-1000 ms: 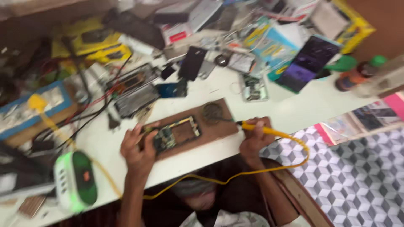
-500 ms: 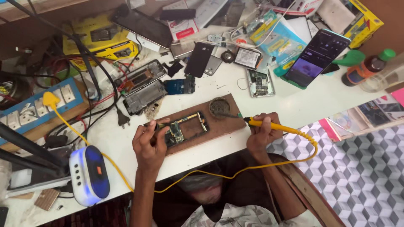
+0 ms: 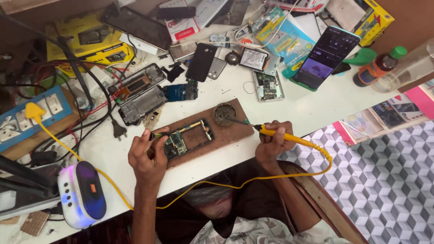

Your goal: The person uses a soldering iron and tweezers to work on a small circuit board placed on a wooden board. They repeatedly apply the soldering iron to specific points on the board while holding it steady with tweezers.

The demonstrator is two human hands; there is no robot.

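spreading across most of the view is a white workbench (image 3: 316,108), crowded along its far side with cartons, cables and phone parts. near its front edge lies a brown wooden work board (image 3: 226,135), set at a slant, with an opened phone frame (image 3: 187,138) lying on its left half and a round tin of brass cleaning wool (image 3: 224,113) at its upper right corner. to the far left sits a blue switchboard (image 3: 27,117) with a yellow plug (image 3: 32,111) in it; the yellow cord runs down past a small rounded speaker (image 3: 82,194) glowing purple at the bench's near left edge. a smartphone with a lit screen (image 3: 327,56) leans on a green stand at the upper right, with a brown bottle with a green cap (image 3: 377,68) beside it. two more stripped phone frames (image 3: 140,92) lie left of the board.

the left hand (image 3: 147,158) rests on the board's left end, fingers curled narrowly over the edge of the phone frame and pinching a small dark tool against it; what kind of tool cannot be told. the right hand (image 3: 273,144) is closed in a pen grip round the yellow soldering iron (image 3: 275,133), just off the board's right end, with the iron's tip reaching up-left into the tin of cleaning wool.
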